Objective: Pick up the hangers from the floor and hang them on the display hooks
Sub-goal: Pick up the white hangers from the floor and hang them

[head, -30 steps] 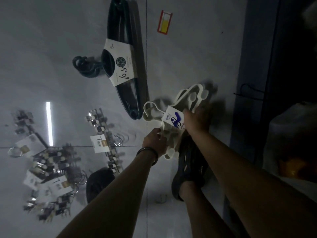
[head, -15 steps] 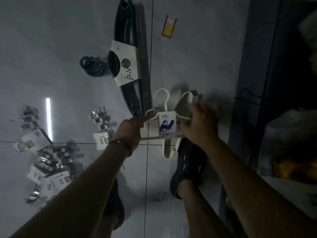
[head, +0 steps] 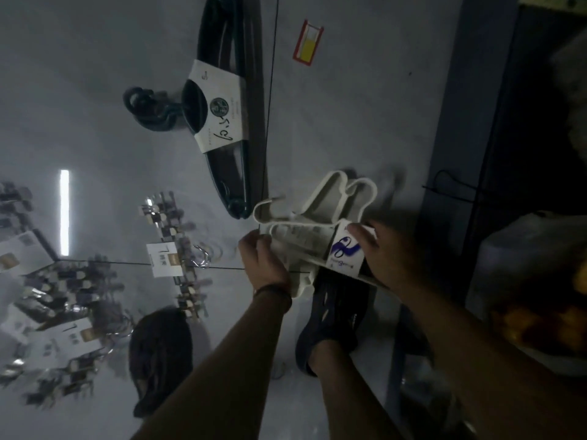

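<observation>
A bundle of white plastic hangers (head: 320,214) with a white paper band printed in blue is held above the floor in both hands. My left hand (head: 263,262) grips the bundle's left end near the hooks. My right hand (head: 386,252) holds the banded right part, fingers over the label. A bundle of dark hangers (head: 235,122) with a white label lies on the grey tiled floor farther ahead. No display hooks are visible.
Packs of metal clip hangers (head: 178,249) with white cards lie at the left, more (head: 60,306) at lower left. A red and yellow tag (head: 307,42) lies ahead. A dark shelf unit (head: 476,185) stands right. My dark shoes (head: 330,325) are below the hands.
The white hanger bundle has been turned in my hands, its hooks now pointing left and its body tilted. My left hand shifted right toward the bundle's end.
</observation>
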`<state>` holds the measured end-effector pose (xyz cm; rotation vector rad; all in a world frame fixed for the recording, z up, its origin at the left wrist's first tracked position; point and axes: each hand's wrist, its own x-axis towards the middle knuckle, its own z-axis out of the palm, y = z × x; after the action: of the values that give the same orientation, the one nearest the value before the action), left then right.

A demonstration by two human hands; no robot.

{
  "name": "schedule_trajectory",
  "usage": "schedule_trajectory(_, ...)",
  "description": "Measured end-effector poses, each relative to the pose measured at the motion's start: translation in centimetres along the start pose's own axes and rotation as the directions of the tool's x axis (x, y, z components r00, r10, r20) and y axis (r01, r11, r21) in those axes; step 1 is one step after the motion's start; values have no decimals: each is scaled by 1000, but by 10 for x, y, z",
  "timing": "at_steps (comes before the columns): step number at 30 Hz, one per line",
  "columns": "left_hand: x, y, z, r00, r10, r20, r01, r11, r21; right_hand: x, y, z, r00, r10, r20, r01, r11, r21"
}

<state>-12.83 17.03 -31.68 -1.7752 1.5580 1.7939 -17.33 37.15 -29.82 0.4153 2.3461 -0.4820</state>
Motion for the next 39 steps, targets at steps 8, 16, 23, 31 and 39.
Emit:
schedule_trajectory(8, 20, -36, 22, 948, 115, 298, -307, 585, 751, 11, 5, 3, 947, 297, -122, -190, 824, 533)
schedule_trajectory(16, 11, 36, 6, 935, 137, 326, -317, 733, 602, 0, -30, 2, 901, 428, -67, -243, 628, 739)
schedule_trajectory(23, -18, 122, -33, 753, 601, 268, -636, 560, 532, -30, -63, -6, 906, 415, 79, -323, 559, 764)
schedule_trajectory(31, 19, 99, -24, 849, 196, 490, -509, 550, 662, -44, -92, 11, 850, 512, 126, -376, 421, 825)
schedule_trajectory(39, 37, 97, -23, 869, 327, 371, -494, 546, 677, -29, -127, 26, 899, 427, 96, -288, 412, 865)
